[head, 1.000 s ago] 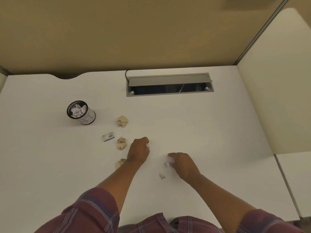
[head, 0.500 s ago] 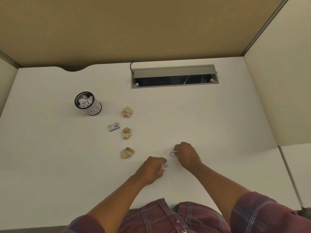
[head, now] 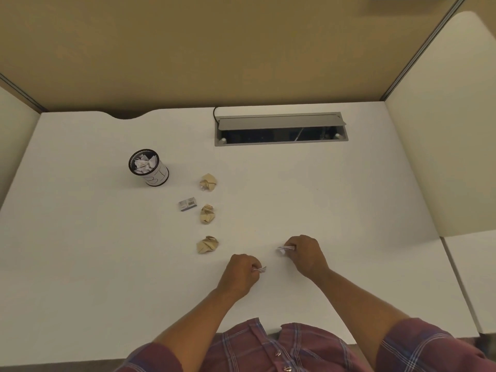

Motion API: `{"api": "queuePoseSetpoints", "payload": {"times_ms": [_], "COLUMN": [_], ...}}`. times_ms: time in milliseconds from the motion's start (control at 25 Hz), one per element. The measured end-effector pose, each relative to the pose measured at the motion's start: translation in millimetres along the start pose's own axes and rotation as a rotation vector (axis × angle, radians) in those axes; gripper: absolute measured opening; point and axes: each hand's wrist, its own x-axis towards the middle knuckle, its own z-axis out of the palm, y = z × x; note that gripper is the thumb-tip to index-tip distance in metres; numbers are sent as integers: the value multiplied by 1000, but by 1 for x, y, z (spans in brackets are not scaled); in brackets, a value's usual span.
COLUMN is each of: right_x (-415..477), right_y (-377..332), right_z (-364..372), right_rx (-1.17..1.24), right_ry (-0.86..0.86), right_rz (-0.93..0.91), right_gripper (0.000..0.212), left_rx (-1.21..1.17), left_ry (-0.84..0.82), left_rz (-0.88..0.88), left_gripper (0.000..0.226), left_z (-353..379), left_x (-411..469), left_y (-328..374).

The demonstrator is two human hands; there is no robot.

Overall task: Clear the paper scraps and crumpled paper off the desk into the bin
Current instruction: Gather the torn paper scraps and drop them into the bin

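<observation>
Done: bin (head: 148,167) already holds white scraps.
Hands: left hand (head: 240,272) and right hand (head: 306,254), fingers each pinched on a scrap.
Left: three balls (head: 207,244) on counter (head: 349,210).

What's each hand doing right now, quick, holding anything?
Left hand: closed, pinching a small white paper scrap.
Right hand: closed, pinching another white paper scrap.

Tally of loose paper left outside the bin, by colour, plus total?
Tan crumpled balls: 3, at, all lying on the desk.
White scraps: 2, one pinched in the left hand, one in the right hand.
Total: 5.
</observation>
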Motion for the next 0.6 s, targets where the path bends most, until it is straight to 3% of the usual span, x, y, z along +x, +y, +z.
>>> {"api": "queuePoseSetpoints", "payload": {"times_ms": [160, 400, 600], "right_x": [3, 18, 49], "right_y": [-25, -103, -194], "right_z": [9, 33, 61], "right_rx": [111, 566, 576], "right_ry": [33, 4, -10], "right_rz": [37, 133, 33], "right_gripper": [8, 14, 16], "left_rx": [-177, -392, -574], "left_ry": [123, 341, 561], "left_rz": [-114, -214, -295], "left_gripper": [16, 13, 11], "left_z": [-26, -100, -171], "left_x": [-14, -23, -18], "left_y": [-25, -65, -110]}}
